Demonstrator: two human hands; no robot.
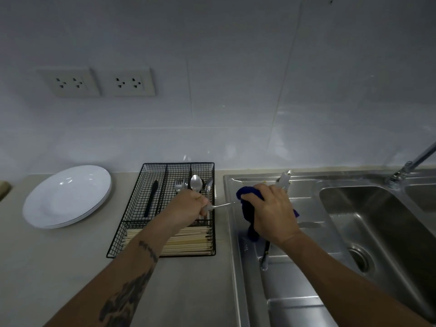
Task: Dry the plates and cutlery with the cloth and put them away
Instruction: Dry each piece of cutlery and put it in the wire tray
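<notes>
My left hand [188,205] grips the handle of a metal piece of cutlery [224,205] held level above the right edge of the black wire tray [132,208]. Its far end is buried in the dark blue cloth [247,208], so I cannot tell what kind it is. My right hand [271,213] is closed around that cloth over the sink's draining board [295,291]. In the tray lie a fork [179,185], two spoons [196,182], a black knife [151,197] and several chopsticks [188,241]. A stack of white plates [68,195] rests on the counter to the left.
More cutlery lies on the draining board: a white-handled piece [284,179] behind my right hand, a knife [309,224] beside it and a dark-handled piece [265,256] below the cloth. The sink basin [377,232] and tap [410,164] are at right. Two wall sockets [99,82] sit above the counter.
</notes>
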